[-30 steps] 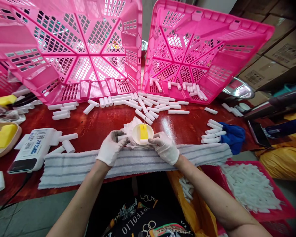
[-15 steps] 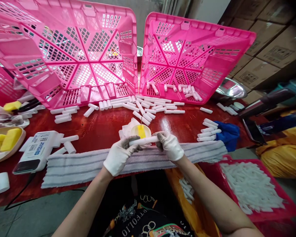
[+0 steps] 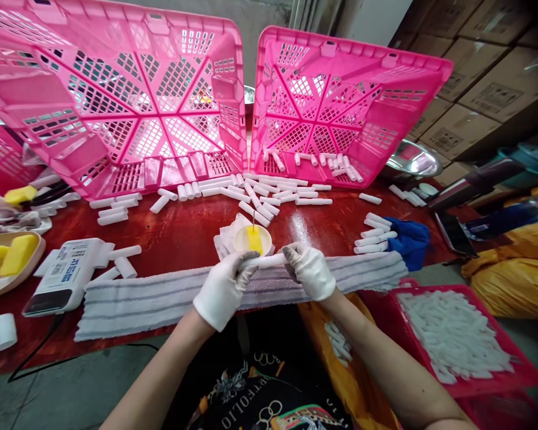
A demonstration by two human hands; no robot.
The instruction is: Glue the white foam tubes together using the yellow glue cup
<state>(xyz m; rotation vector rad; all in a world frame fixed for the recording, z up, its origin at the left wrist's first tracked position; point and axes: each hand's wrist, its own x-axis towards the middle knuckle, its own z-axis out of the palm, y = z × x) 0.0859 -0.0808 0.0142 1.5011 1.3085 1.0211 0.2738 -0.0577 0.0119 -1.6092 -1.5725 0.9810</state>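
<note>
Both my hands wear white gloves with grey, soiled fingertips. Between them a white tube [image 3: 271,260] lies level above the towel. My left hand [image 3: 226,283] pinches its left end, and my right hand [image 3: 310,270] grips its right end. Just beyond the tube sits a small pale dish [image 3: 238,239] holding a yellow block [image 3: 254,240] with a thin stick standing up from it. White scraps [image 3: 222,243] lie beside the dish. Under my hands a striped towel [image 3: 152,301] runs along the table's front edge.
Two pink crates [image 3: 156,113] stand tipped at the back, many white tubes [image 3: 296,192] before them. On the left are a white device [image 3: 65,278] and a tray with yellow blocks [image 3: 18,257]. A blue cloth [image 3: 410,242] lies right; a red bin [image 3: 526,373] of tubes stands below.
My left fingers have closed further over the tube's left end, and less of the tube shows. The view has shifted slightly; both hands stay over the towel.
</note>
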